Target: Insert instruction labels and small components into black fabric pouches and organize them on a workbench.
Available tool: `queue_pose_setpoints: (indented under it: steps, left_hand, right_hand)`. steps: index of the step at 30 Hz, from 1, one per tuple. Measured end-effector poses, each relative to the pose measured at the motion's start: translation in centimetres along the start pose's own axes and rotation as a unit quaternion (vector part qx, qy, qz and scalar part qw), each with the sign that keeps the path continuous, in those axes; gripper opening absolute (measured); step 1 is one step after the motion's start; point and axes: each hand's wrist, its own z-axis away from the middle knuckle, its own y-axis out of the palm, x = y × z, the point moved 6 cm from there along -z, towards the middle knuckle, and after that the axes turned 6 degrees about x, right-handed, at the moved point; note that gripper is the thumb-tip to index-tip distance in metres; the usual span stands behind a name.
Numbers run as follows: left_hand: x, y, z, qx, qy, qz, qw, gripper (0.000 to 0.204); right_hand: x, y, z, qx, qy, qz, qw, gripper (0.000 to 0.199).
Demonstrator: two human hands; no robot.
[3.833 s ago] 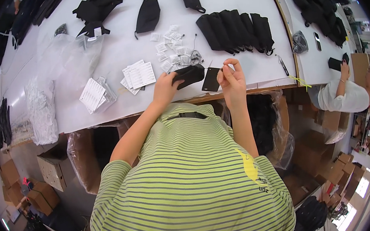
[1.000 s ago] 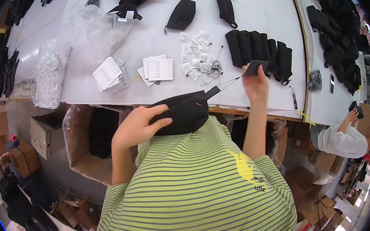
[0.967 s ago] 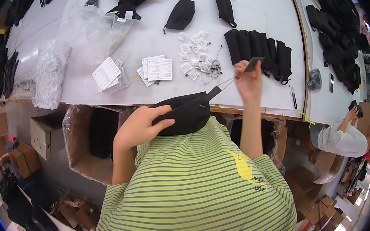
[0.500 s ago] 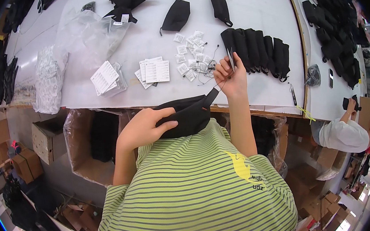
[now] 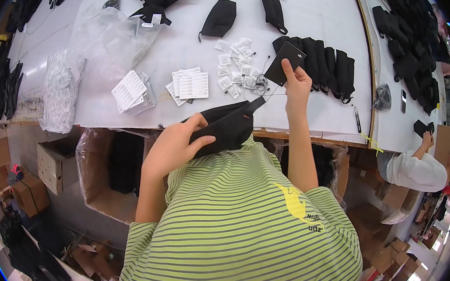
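Note:
A black fabric pouch (image 5: 224,131) hangs in front of me at the table's near edge, its top gaping. My left hand (image 5: 184,141) grips its left end, thumb outside and fingers inside the opening. My right hand (image 5: 297,87) pinches a black hang tag (image 5: 285,64), flat side up, above the table. A thin dark string runs from the tag to the loop (image 5: 255,104) at the pouch's right end. Beyond the right hand, several black pouches (image 5: 332,70) lie in a row, partly hidden by the tag. Small white labels (image 5: 237,66) and a tangle of black strings (image 5: 258,84) lie left of them.
Printed white cards (image 5: 191,85) lie in stacks on the white table (image 5: 320,120). Clear plastic bags (image 5: 113,45) and more black pouches (image 5: 218,17) are farther back. Open cartons (image 5: 96,180) stand under the edge. At the right, another person (image 5: 417,168) handles a black item.
My right hand has moved slightly right and turned the tag from edge-on to flat, drawing the string out to the right. The left hand still holds the pouch, slightly raised.

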Motion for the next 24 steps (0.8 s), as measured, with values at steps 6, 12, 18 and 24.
queue_pose_setpoints:
  steps: [6,12,18,24]
  left_hand:
    - [-1.8,0.8,-3.0,-0.056,0.097,-0.137,0.984,0.026]
    - [-3.0,3.2,-5.8,-0.010,0.356,-0.133,0.925,0.021]
    - [0.4,3.7,-11.1,0.203,0.200,-0.025,0.958,0.015]
    - [12.7,3.7,-24.7,-0.115,0.103,-0.003,0.988,0.026]
  right_hand:
    - [4.0,6.0,2.5,0.321,0.059,0.386,0.863,0.029]
    - [0.2,6.2,5.8,0.475,0.009,0.588,0.654,0.029]
    - [1.3,3.2,5.9,0.433,0.161,0.450,0.764,0.031]
    - [1.5,0.8,5.3,0.408,0.131,0.515,0.743,0.039]
